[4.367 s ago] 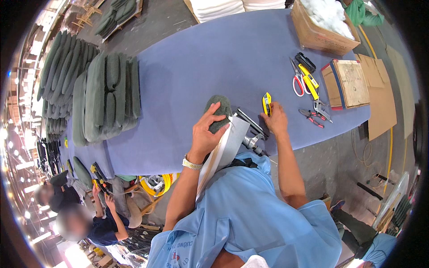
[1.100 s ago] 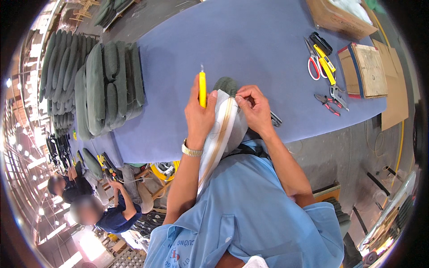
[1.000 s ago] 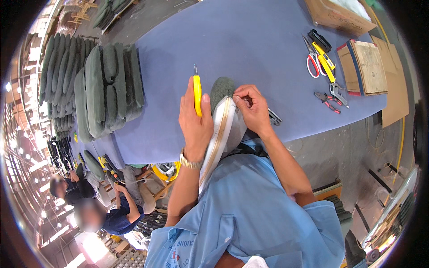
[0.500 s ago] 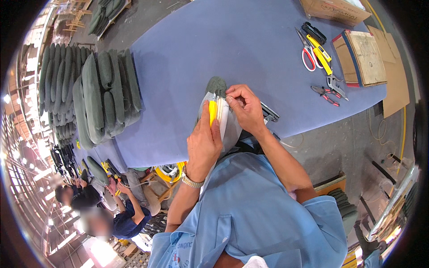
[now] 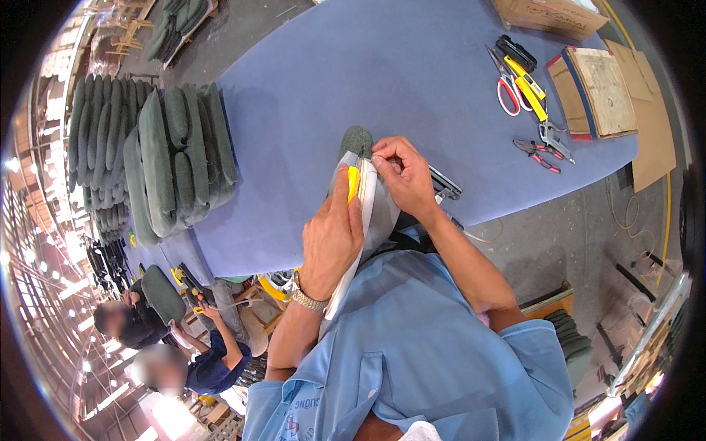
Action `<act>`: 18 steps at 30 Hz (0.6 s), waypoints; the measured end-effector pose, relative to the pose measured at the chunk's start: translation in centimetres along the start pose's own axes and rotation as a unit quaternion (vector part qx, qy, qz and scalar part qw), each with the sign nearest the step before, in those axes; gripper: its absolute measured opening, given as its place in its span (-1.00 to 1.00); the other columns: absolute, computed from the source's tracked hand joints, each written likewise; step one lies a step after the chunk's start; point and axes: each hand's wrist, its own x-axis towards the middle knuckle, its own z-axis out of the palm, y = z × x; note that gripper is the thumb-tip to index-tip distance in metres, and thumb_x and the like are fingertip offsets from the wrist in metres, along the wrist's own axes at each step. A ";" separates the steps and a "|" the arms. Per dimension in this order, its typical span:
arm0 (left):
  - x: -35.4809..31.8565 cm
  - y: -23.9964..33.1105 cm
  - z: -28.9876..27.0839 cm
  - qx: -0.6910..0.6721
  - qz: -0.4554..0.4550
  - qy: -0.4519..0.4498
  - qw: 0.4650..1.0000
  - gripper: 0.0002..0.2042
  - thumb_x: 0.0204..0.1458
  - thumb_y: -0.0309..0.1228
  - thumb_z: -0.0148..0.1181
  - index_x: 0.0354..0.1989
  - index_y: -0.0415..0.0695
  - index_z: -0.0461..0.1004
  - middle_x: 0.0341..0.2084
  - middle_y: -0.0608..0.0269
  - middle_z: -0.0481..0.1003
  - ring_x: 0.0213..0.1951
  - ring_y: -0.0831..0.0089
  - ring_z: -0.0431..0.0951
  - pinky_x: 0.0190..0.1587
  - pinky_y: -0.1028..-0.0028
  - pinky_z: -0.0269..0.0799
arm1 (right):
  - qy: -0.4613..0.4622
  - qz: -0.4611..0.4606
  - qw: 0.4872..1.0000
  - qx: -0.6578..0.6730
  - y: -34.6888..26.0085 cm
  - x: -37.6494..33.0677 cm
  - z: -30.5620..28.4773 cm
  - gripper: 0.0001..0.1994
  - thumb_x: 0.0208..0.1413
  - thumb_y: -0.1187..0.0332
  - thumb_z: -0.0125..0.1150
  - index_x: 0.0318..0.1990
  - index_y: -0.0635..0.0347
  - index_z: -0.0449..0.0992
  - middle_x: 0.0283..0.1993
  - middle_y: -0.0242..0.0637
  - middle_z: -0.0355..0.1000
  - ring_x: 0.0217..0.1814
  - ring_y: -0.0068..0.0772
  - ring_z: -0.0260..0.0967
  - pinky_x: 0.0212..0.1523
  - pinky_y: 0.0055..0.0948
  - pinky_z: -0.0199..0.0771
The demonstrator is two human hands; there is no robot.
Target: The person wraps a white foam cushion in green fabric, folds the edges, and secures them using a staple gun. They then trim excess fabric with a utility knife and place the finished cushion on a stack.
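Note:
A dark green padded cushion (image 5: pixel 357 140) with a grey backing stands upright in front of me, close to the table's near edge. My left hand (image 5: pixel 332 239) is closed round a yellow-handled cutter (image 5: pixel 354 181), its tip against the cushion's edge. A long white strip (image 5: pixel 344 288) runs down from there past my wrist to my shirt. With thumb and fingers pinched, my right hand (image 5: pixel 406 178) grips the cushion's edge near the top of the strip; the exact bit held is hidden. Beside my right hand lies a black tool (image 5: pixel 446 184), partly covered.
Green cushions (image 5: pixel 180 162) are stacked at the table's left. To the right lie scissors (image 5: pixel 507 95), a yellow cutter (image 5: pixel 526 81), pliers (image 5: pixel 538 154) and a wooden box (image 5: pixel 601 94). A cardboard carton (image 5: pixel 551 18) stands behind them. Two co-workers (image 5: pixel 213 360) handle cushions at lower left.
My left hand has shifted slightly down and left, with the cutter still in it. More of the white strip shows below my wrist. My right hand keeps its pinch. A co-worker's cushion has turned.

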 end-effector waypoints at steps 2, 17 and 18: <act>0.0 0.1 0.1 0.007 -0.001 -0.004 1.000 -0.45 0.31 -0.36 0.01 0.45 -0.27 0.15 -0.27 -0.21 0.60 -0.39 -0.15 0.63 -0.38 0.01 0.55 | 0.000 0.002 1.000 -0.003 0.0 0.0 0.0 -0.95 0.25 0.53 0.23 -0.21 0.33 0.51 0.00 -0.17 0.46 -0.06 -0.44 0.50 -0.06 -0.43 0.64; 1.1 0.0 0.5 0.093 0.013 0.006 0.996 -0.50 0.35 -0.32 0.01 0.40 -0.23 0.18 -0.52 -0.19 0.56 -0.49 -0.20 0.59 -0.44 -0.04 0.48 | 0.028 -0.013 0.998 -0.045 0.2 0.4 0.8 -0.95 0.23 0.53 0.23 -0.22 0.32 0.52 -0.09 -0.21 0.51 -0.13 -0.45 0.54 -0.10 -0.43 0.64; 1.4 -0.1 0.3 0.103 0.022 0.004 0.994 -0.51 0.35 -0.32 0.01 0.40 -0.22 0.18 -0.51 -0.20 0.57 -0.49 -0.22 0.58 -0.44 -0.05 0.48 | 0.036 -0.011 0.999 -0.034 0.4 0.6 0.9 -0.95 0.22 0.53 0.23 -0.22 0.32 0.51 -0.10 -0.21 0.51 -0.15 -0.45 0.53 -0.12 -0.43 0.63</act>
